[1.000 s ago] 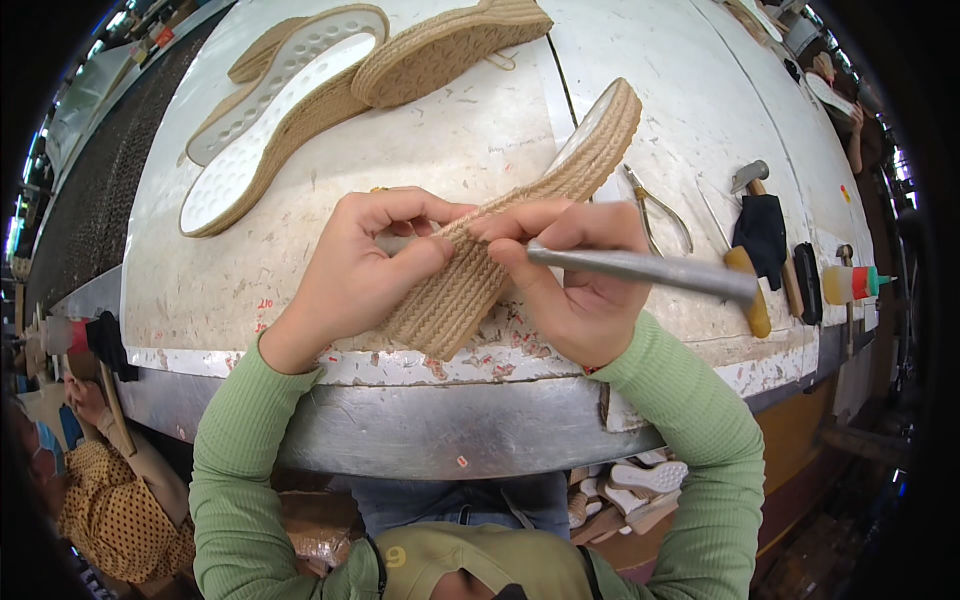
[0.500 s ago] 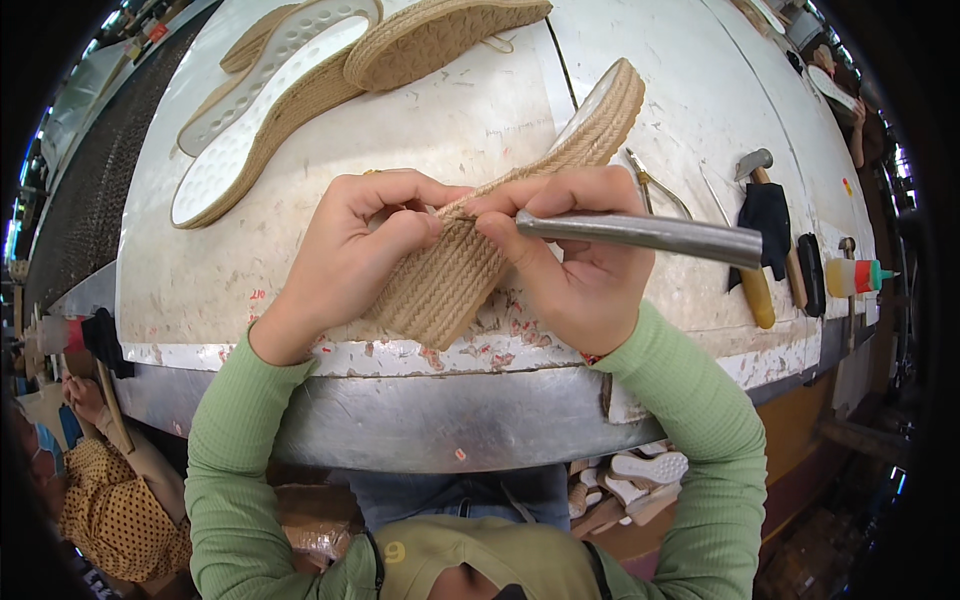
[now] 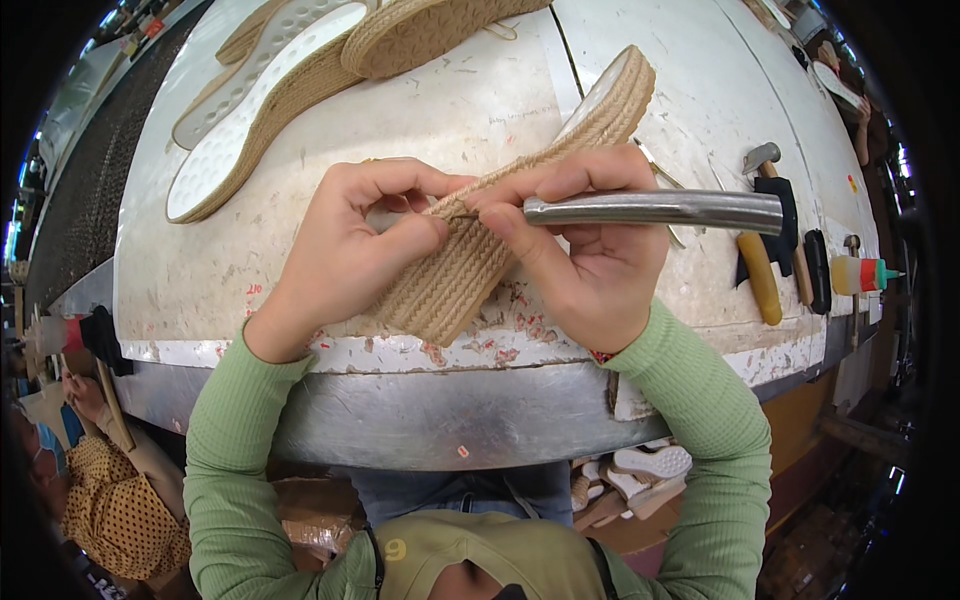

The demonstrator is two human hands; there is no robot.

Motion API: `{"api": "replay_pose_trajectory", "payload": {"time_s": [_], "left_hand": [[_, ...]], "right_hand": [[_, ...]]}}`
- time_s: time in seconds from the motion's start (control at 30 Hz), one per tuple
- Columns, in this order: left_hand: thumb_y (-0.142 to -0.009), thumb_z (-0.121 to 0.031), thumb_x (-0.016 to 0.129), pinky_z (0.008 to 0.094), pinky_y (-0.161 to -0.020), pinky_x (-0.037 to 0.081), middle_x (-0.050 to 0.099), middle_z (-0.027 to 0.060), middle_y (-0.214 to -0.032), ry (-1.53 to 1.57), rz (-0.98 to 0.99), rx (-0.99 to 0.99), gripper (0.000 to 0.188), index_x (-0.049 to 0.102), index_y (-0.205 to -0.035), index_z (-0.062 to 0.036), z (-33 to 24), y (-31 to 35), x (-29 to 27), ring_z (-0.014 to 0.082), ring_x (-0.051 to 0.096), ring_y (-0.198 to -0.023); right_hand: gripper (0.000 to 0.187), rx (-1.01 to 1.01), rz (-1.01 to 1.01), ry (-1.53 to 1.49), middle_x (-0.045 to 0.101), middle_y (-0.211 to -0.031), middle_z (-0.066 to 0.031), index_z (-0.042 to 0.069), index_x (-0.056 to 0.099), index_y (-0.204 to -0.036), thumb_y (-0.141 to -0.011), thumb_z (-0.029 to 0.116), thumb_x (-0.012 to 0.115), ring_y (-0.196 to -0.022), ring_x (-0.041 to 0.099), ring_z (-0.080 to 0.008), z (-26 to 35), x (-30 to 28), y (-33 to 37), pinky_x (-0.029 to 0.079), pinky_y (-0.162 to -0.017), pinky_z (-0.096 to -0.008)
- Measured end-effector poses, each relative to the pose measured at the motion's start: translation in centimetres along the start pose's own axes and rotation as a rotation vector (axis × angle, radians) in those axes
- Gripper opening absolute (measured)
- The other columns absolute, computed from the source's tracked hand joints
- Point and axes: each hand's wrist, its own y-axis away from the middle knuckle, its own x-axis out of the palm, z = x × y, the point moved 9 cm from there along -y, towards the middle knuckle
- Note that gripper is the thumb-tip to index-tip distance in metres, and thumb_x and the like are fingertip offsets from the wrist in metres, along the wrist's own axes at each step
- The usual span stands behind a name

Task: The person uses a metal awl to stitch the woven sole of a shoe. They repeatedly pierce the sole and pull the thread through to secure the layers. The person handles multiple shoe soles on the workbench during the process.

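Note:
A wedge shoe sole (image 3: 430, 295) wrapped in tan braided rope stands tilted over the near part of the table, its toe end pointing to the far right. My left hand (image 3: 325, 245) is closed on its upper edge, thumb and forefinger pinching the braid. Beside those fingers, my right hand (image 3: 600, 265) presses its thumb and fingertips to the same stretch of edge. Held across that hand is a tool with a smooth, slightly bent metal handle (image 3: 665, 208); its working tip is hidden at the fingers and braid.
More rope-wrapped soles lie at the far left, one with a white dimpled top (image 3: 225, 160) and one underside up (image 3: 430, 40). To the right are a hammer (image 3: 762, 157), a yellow handle (image 3: 760, 280) and a squeeze bottle (image 3: 860, 275). Another person (image 3: 120, 500) sits at lower left.
My right hand and the metal handle have shifted a little right and up, the handle now lying more level. The sole's toe end has moved slightly right and up. My left hand keeps its pinch.

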Motion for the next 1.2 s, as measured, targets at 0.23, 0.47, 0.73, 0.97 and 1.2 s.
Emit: {"api": "replay_pose_trajectory", "payload": {"time_s": [0.23, 0.47, 0.73, 0.97, 1.2], "left_hand": [[-0.080, -0.002, 0.060, 0.0227, -0.074, 0.049, 0.070, 0.0074, -0.089, -0.001, -0.002, -0.008, 0.025, 0.068, -0.103, 0.0053, 0.08, 0.01, -0.10, 0.0078, 0.061, -0.080], [-0.082, -0.002, 0.060, 0.0231, -0.074, 0.049, 0.070, 0.0074, -0.090, 0.035, -0.001, -0.042, 0.024, 0.068, -0.103, 0.0052, 0.29, 0.02, 0.00, 0.0078, 0.061, -0.080], [-0.082, -0.004, 0.061, 0.0227, -0.073, 0.048, 0.069, 0.0054, -0.086, 0.027, -0.005, -0.080, 0.023, 0.069, -0.102, 0.0045, 0.65, 0.07, -0.07, 0.0074, 0.060, -0.078], [-0.081, -0.004, 0.062, 0.0226, -0.072, 0.049, 0.069, 0.0055, -0.084, 0.006, -0.024, -0.069, 0.023, 0.069, -0.100, 0.0048, 0.55, -0.01, -0.14, 0.0072, 0.060, -0.078], [-0.080, -0.005, 0.063, 0.0221, -0.071, 0.049, 0.069, 0.0060, -0.083, -0.026, -0.024, -0.059, 0.023, 0.070, -0.099, 0.0050, 0.36, -0.13, -0.08, 0.0072, 0.060, -0.077]], "right_hand": [[0.021, 0.057, -0.031, -0.044, 0.056, -0.089, -0.0052, -0.002, 0.053, -0.095, -0.082, -0.004, 0.069, -0.075, 0.062, -0.0081, -0.10, -0.01, -0.10, 0.054, -0.061, -0.0191], [0.022, 0.014, -0.008, 0.009, 0.055, -0.089, -0.0054, -0.002, 0.052, -0.095, -0.082, -0.004, 0.069, -0.075, 0.063, -0.0092, 0.32, 0.08, -0.26, 0.055, -0.061, -0.0198], [0.024, 0.060, -0.045, -0.035, 0.055, -0.089, -0.0062, -0.001, 0.049, -0.097, -0.082, -0.005, 0.068, -0.074, 0.063, -0.0093, 0.04, -0.14, -0.24, 0.056, -0.061, -0.0201], [0.025, 0.015, -0.021, -0.024, 0.055, -0.088, -0.0064, -0.002, 0.049, -0.097, -0.082, -0.005, 0.068, -0.075, 0.063, -0.0091, 0.15, -0.05, -0.29, 0.056, -0.062, -0.0202], [0.021, 0.013, -0.022, -0.001, 0.054, -0.088, -0.0055, -0.003, 0.051, -0.095, -0.082, -0.004, 0.068, -0.074, 0.062, -0.0086, 0.09, -0.06, -0.27, 0.054, -0.060, -0.0198]]}}
